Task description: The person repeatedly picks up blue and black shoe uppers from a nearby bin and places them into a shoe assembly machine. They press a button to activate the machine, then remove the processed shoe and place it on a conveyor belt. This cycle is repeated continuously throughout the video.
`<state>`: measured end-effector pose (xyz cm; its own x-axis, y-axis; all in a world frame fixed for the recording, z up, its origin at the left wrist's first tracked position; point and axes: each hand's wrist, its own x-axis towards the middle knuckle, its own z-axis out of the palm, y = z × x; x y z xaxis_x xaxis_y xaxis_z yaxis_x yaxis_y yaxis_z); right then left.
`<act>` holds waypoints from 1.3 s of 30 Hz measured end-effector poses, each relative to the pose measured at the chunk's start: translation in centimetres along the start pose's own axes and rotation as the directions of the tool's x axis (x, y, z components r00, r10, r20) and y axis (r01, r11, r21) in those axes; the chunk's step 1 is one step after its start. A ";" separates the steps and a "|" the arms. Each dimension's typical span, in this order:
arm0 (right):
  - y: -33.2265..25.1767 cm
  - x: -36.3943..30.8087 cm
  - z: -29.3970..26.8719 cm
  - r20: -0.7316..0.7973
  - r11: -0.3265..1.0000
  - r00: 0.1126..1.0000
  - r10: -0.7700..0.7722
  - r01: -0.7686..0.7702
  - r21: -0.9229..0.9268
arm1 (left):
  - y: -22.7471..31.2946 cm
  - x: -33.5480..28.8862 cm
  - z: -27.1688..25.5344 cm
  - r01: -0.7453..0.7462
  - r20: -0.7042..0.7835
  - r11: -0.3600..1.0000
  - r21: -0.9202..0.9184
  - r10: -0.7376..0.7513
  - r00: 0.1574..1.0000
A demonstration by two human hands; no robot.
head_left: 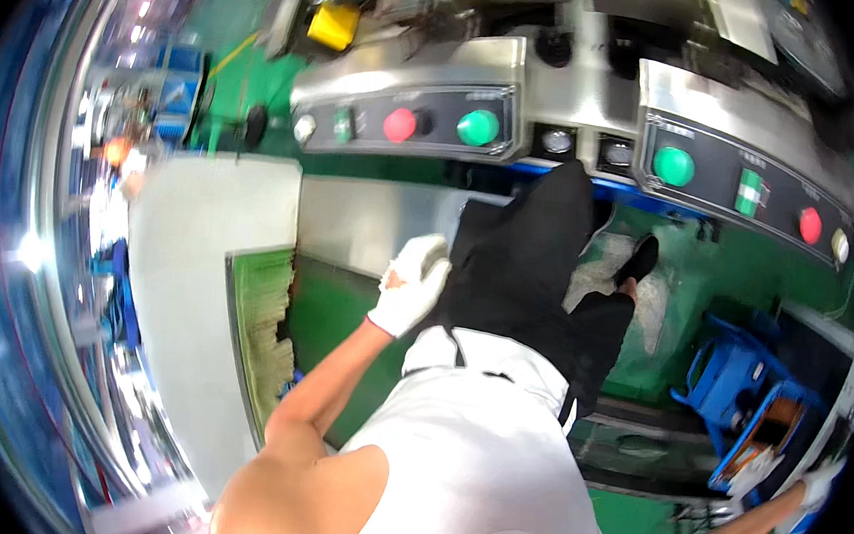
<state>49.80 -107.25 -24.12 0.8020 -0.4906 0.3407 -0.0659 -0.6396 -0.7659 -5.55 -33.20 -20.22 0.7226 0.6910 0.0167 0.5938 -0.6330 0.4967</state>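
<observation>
My left hand [414, 284], in a white glove, hangs beside my black trousers [519, 244]. Its fingers are curled in, and nothing shows in them. A bare spot of skin is visible at one side of the glove. Far out at the lower right, my right hand [813, 486] is also gloved in white and reaches close to a blue-framed bin [760, 434]. Blur and the picture's rim hide its fingers, so whether it holds or touches something there is unclear.
Two machine control panels stand ahead, the left panel [409, 115] and the right panel [749, 187], with green and red buttons. A white board [206, 209] lies at left beside a green, frayed-edged panel [264, 324]. A blue plastic stool [729, 376] stands at right.
</observation>
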 end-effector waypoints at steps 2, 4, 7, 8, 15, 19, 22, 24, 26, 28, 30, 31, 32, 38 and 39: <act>-1.5 -6.7 3.4 0.137 0.981 0.988 0.077 -0.100 0.168 | -5.2 -3.3 -0.1 0.427 -0.022 0.877 -0.222 -0.442 0.897; -2.7 -15.7 6.9 0.413 0.893 0.884 0.219 -0.352 0.280 | -11.4 -7.8 0.5 0.596 -0.049 0.760 -0.259 -0.626 0.778; -2.6 -31.6 13.2 0.687 0.725 0.524 0.504 -0.688 -0.008 | -18.4 -14.8 2.3 0.748 -0.083 0.624 -0.226 -0.777 0.624; -9.6 -37.6 13.5 0.722 0.668 0.436 0.538 -0.743 -0.049 | -19.7 -16.8 2.6 0.788 -0.098 0.570 -0.234 -0.820 0.564; -16.4 -45.7 17.9 0.924 0.904 0.126 0.362 -0.289 -0.315 | -27.0 -25.2 1.8 0.926 -0.305 0.376 0.039 -0.878 0.369; -22.6 -46.0 19.8 0.924 0.939 0.178 0.338 0.000 -0.343 | -31.6 -33.2 -2.1 0.978 -0.529 0.182 0.102 -0.823 0.208; -26.1 -46.7 20.2 0.913 0.923 0.236 0.332 0.118 -0.366 | -37.7 -44.0 -5.4 0.973 -0.586 -0.227 0.048 -0.795 -0.157; -27.4 -46.4 20.8 0.922 0.921 0.223 0.316 0.162 -0.355 | -40.3 -50.5 -7.6 0.888 -0.641 -0.460 -0.018 -0.677 -0.363; -27.1 -44.3 22.0 0.946 0.917 0.155 0.284 0.244 -0.316 | -42.5 -55.5 -9.8 0.875 -0.680 -0.478 -0.077 -0.616 -0.397; -27.7 -42.8 22.6 0.969 0.871 0.085 0.234 0.424 -0.247 | -45.0 -59.2 -12.6 0.866 -0.530 -0.483 -0.127 -0.705 -0.471; -27.5 -39.9 22.8 0.981 0.861 0.043 0.190 0.472 -0.188 | -48.3 -63.4 -12.4 0.896 -0.436 -0.401 -0.189 -0.784 -0.443; -27.7 -39.4 22.6 0.976 0.867 0.057 0.212 0.450 -0.214 | -49.9 -65.0 -11.7 0.915 -0.478 -0.334 -0.226 -0.781 -0.402; -28.7 -38.9 22.2 0.968 0.847 0.083 0.239 0.470 -0.249 | -50.9 -66.1 -10.8 0.921 -0.501 -0.318 -0.228 -0.772 -0.390; -26.7 -28.9 14.4 0.920 0.699 0.338 0.199 0.609 -0.374 | -54.7 -68.3 -10.4 0.831 -0.425 -0.447 0.332 -0.857 -0.291; -26.1 -28.8 13.5 0.913 0.770 0.309 0.266 0.502 -0.394 | -54.4 -68.3 -10.9 0.850 -0.474 -0.451 0.273 -0.832 -0.289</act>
<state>36.41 -68.44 -21.34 0.7727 0.2184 -0.5961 0.1177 -0.9720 -0.2036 -91.02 -42.19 -38.95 -0.8706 0.4920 -0.0067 0.4427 0.7773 -0.4470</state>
